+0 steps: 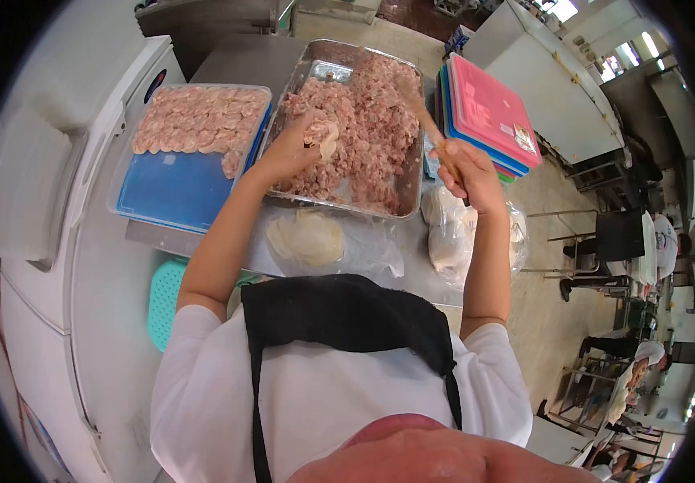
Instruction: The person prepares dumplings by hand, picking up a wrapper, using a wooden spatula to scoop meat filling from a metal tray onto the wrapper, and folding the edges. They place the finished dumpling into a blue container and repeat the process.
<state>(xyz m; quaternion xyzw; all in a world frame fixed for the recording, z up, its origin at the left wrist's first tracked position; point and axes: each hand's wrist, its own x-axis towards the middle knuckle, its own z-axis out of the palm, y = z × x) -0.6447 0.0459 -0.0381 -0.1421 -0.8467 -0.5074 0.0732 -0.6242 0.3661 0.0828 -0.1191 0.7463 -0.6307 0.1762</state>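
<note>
My left hand is closed around a dumpling wrapper with some meat on it, over the left side of a metal tray. Minced meat filling is heaped in that tray. My right hand grips the handle of a wooden spatula, whose far end touches the meat. Close to my body, a stack of round wrappers lies on a plastic bag. Rows of filled dumplings cover the far part of a blue-bottomed plastic tray on the left.
Pink, blue and green plastic lids or trays are stacked at the right. Plastic bags of pale contents sit below them. A turquoise perforated basket is at lower left, beside a white fridge. Other people work far off at right.
</note>
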